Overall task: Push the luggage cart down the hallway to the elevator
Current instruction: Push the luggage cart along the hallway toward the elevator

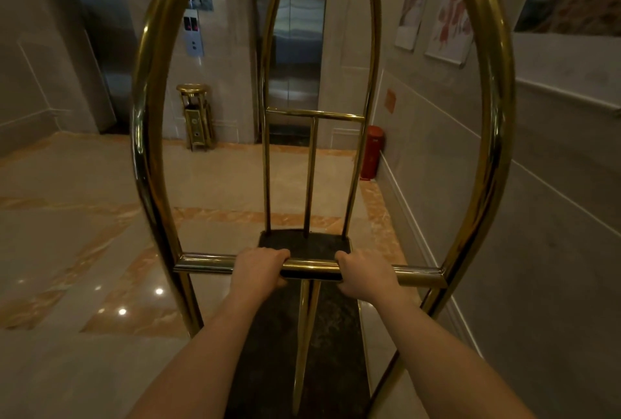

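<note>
A brass luggage cart (148,136) with tall arched tubes fills the view, its dark carpeted deck (302,244) bare of bags. My left hand (258,269) and my right hand (364,276) both grip the cart's near horizontal brass bar (201,264), a short gap apart near its middle. Straight ahead, seen through the arches, a steel elevator door (295,49) stands shut. A second elevator door (107,49) is set in the left wall. Between them hangs the call button panel (194,34).
A gold ashtray stand (196,116) stands against the wall below the call panel. A red cylindrical bin (373,153) sits in the right corner by the elevator. The right wall (554,200) with framed pictures runs close beside the cart. Glossy marble floor (84,217) spreads to the left.
</note>
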`<state>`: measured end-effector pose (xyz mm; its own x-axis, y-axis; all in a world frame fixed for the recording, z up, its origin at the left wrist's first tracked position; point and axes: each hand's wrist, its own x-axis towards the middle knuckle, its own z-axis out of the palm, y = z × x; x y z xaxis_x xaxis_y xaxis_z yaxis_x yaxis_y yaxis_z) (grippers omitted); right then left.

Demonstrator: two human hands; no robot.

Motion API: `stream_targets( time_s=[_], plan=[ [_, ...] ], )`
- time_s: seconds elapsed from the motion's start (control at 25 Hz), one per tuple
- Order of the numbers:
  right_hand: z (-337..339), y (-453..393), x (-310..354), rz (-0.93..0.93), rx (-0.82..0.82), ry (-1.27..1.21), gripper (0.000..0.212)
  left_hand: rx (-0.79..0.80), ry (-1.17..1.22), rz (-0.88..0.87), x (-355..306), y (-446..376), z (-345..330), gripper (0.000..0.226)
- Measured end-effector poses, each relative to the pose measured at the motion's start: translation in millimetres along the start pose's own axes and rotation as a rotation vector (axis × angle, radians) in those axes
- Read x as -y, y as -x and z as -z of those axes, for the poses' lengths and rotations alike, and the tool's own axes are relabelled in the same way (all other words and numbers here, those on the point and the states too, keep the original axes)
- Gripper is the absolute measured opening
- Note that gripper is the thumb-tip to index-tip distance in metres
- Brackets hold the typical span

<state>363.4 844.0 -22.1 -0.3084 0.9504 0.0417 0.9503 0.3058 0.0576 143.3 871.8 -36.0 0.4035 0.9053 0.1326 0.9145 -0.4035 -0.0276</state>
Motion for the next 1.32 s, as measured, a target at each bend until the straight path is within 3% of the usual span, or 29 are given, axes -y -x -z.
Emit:
stream_targets(
  time_s=[0.36, 1.32],
  plan=[
    [-9, -120, -65, 0.016, -0.007, 0.024, 0.028, -0.028, 0.015, 0.067, 27, -130, -20, 0.024],
    [-37, -399, -219, -0.015, -0.051, 0.007, 0.025, -0.04, -0.022, 0.046, 101, -438, -66, 0.024]
  ],
)
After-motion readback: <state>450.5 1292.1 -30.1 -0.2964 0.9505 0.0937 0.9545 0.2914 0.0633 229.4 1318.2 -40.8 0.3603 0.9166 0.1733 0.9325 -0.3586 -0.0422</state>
